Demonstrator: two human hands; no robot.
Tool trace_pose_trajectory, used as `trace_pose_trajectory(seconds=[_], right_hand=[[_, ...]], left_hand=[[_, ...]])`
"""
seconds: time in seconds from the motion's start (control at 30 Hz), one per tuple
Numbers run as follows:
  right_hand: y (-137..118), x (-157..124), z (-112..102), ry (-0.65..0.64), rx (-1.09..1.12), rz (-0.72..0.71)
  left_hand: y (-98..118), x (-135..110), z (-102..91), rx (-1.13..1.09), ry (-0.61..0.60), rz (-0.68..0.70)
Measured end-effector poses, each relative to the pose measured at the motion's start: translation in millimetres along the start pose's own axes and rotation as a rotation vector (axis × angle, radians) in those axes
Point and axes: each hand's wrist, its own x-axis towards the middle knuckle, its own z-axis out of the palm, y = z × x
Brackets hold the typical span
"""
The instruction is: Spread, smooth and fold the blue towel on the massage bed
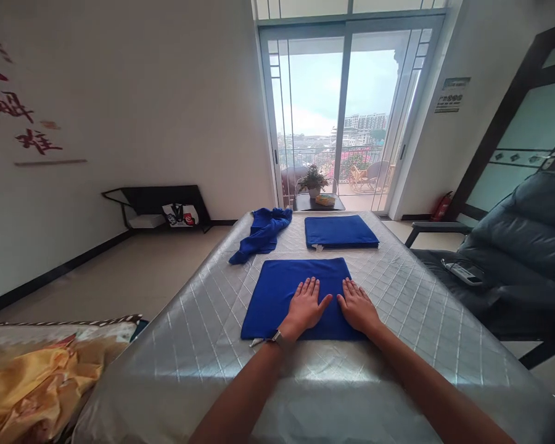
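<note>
A folded blue towel [282, 287] lies flat on the silver quilted table [203, 333] in front of me. My left hand [306, 306] rests palm down on its near middle, fingers stretched out. My right hand [357, 306] lies flat beside it on the towel's right part, fingers also extended. Neither hand holds anything. Farther back sits a second, neatly folded blue towel stack [340, 232]. A crumpled blue towel [261, 234] lies at the far left of the table.
A dark reclining chair [518, 253] stands close to the table's right side. A yellow patterned cloth [41, 382] is at the lower left. Behind the table are a small stand with a potted plant [313, 180] and glass balcony doors.
</note>
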Motion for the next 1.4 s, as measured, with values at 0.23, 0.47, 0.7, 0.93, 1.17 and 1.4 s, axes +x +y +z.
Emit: trace_pose_trajectory(seconds=[0.23,0.47,0.7,0.93,1.17,1.4], right_hand=[[0.3,0.7,1.4,0.008,0.042,0.007],[1.3,1.8,3.5,-0.005,0.018,0.008],[-2.1,16.6,-10.8,-0.052,-0.045,-0.012],[3.6,70.0,-24.4,-0.029,0.018,-0.014],[18.3,82.6,5.6,-0.002,0.073,0.029],[14.9,82.5,5.1,-0.008,0.076,0.039]], left_hand=[[-98.2,-51.9,-19.7,0.138,-0.019,-0.206],[-139.4,-76.0,-14.0,0.153,0.039,-0.256],[-134.5,-76.2,-12.1,0.148,0.113,-0.23],[-133.7,-76.7,-16.2,0.136,0.085,-0.243],[-138.4,-76.9,-6.8,0.156,0.119,-0.235],[-134.0,-61.2,-29.5,0.233,0.015,-0.343]])
